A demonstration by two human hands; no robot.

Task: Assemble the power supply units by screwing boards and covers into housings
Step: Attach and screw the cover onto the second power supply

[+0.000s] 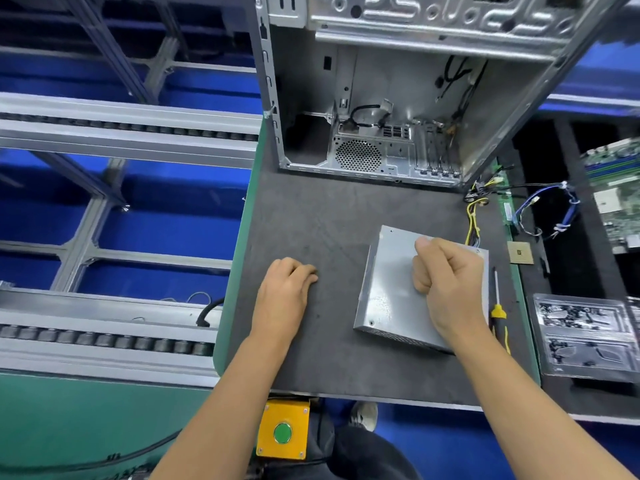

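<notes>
**Two hands at the power supply on the worktop**

The power supply (pixel 391 299), a grey metal box, lies flat on the dark worktop (pixel 311 216). It is turned a little, with one corner pointing toward the person. Yellow and black wires (pixel 472 216) come out from behind its far right corner.

The right hand (pixel 446 275) is over the top of the power supply, fingers curled into a loose fist with the thumb up. I cannot tell if something small is pinched inside it. The left hand (pixel 287 289) rests on the worktop to the left of the power supply, not touching it, palm down with the fingers bent a little and holding nothing.

Just to the right of the power supply lies a screwdriver (pixel 497 299) with a yellow collar, along the edge of the worktop. Behind the power supply stands an open computer case (pixel 391 98), well apart from it. Further right of the power supply are a small square chip (pixel 520 252), a bundle of blue cable (pixel 554 209), a green board (pixel 616 195) and a clear plastic tray (pixel 585 337). Nearer the person than the power supply, below the worktop's edge, is a yellow box with a green button (pixel 283 433).
</notes>
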